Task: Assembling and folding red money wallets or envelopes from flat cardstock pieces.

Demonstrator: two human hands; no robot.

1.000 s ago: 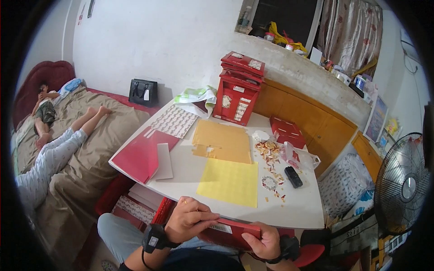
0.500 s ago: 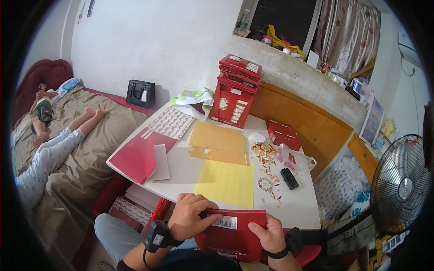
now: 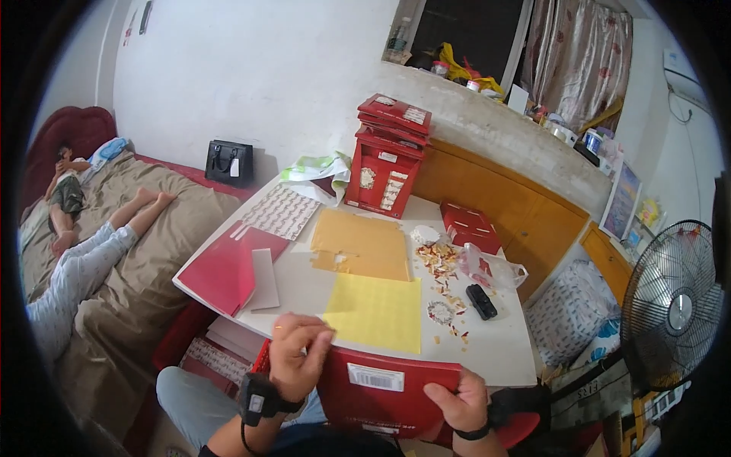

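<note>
Left hand point(image 3: 298, 358): fingertips bunched together, pinching the top left corner of the red folder point(image 3: 384, 392). Right hand point(image 3: 458, 400): thumb laid across the folder's front, other fingers curled behind its right edge, gripping it. The folder stands upright at the near edge of the white table point(image 3: 495, 346), label side facing the person. Just beyond the folder lies a yellow sheet point(image 3: 375, 312), then an orange sheet point(image 3: 362, 244). Right of the yellow sheet, scattered paper scraps point(image 3: 442, 282) and a small black device point(image 3: 480, 301). Far side of the table: a stack of red boxes point(image 3: 387, 164).
</note>
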